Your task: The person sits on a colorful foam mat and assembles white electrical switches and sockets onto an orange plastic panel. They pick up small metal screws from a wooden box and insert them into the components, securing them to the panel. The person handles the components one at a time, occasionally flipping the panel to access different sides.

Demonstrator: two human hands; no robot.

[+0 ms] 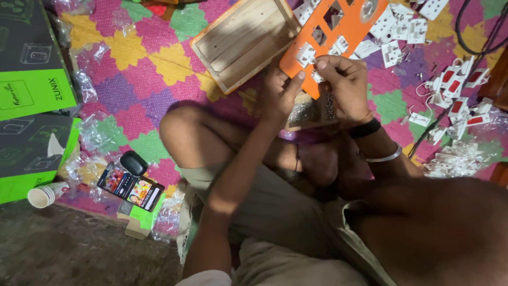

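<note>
Both hands, left hand (279, 94) & right hand (341, 85), pinch orange plate (349, 26); white switches (455, 85) nearby.

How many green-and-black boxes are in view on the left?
2. One box lies at the top left edge; the other box sits just below it, by the paper cup. Both are cut off by the frame, so more may lie outside it.

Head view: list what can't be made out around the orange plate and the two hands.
- Orange plate: its top is cut off by the upper frame edge.
- Small white part at the right hand: fingers cover it; kind unclear.
- Left hand: its grip on the plate's lower edge is hidden by the hand's back.
- Tray of small metal bits: largely hidden behind both hands.
</note>
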